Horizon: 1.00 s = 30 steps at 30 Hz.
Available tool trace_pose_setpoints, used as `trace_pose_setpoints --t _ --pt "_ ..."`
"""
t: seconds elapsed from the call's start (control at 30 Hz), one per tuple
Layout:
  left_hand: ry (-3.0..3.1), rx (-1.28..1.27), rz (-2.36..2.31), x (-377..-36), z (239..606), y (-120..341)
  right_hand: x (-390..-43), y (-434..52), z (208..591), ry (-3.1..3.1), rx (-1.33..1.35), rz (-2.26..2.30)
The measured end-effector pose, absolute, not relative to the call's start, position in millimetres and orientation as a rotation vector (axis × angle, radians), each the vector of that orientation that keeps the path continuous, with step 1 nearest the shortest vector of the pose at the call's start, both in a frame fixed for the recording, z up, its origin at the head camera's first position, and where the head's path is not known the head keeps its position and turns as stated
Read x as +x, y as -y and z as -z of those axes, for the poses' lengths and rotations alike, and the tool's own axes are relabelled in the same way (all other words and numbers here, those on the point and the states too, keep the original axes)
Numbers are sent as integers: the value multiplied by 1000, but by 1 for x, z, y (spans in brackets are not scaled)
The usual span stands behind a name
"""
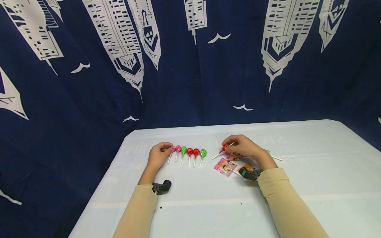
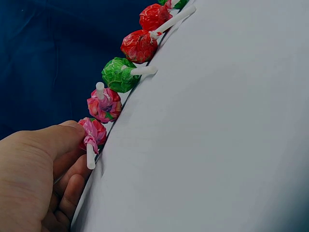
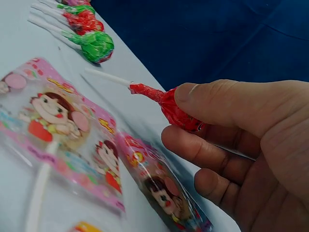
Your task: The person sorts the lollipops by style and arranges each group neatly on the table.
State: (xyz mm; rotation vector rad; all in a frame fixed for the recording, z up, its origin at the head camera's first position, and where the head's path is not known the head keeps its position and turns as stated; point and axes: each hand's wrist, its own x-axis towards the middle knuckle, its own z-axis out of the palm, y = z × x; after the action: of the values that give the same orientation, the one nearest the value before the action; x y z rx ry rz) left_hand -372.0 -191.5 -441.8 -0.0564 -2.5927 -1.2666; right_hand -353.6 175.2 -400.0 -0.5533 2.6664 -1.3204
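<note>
On the white surface (image 1: pixel 312 158) a row of lollipops (image 1: pixel 190 153) lies. The left hand (image 1: pixel 158 155) pinches its pink end lollipop (image 2: pixel 93 133); right of the row, the right hand (image 1: pixel 245 148) clamps a red lollipop (image 3: pixel 176 112) — apparently mid-sorting — next it needs setting beside the row's green end.

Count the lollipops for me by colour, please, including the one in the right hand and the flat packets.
Pink round lollipops: 2
Green round lollipops: 2
Red round lollipops: 3, one in the right hand
Flat packets: at least 3; some are hidden
Total: at least 10
</note>
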Motion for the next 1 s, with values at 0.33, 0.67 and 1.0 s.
trace_pose_setpoints --t 0.33,0.67,1.0 --pt "2590 -68 1281 -370 441 192 -353 -164 401 -2667 -543 1298" --pt "2582 -63 1293 -369 440 191 -352 -154 404 -2656 -557 1286" --pt "2581 -78 1280 -369 440 191 -348 -142 400 -2694 -646 1234"
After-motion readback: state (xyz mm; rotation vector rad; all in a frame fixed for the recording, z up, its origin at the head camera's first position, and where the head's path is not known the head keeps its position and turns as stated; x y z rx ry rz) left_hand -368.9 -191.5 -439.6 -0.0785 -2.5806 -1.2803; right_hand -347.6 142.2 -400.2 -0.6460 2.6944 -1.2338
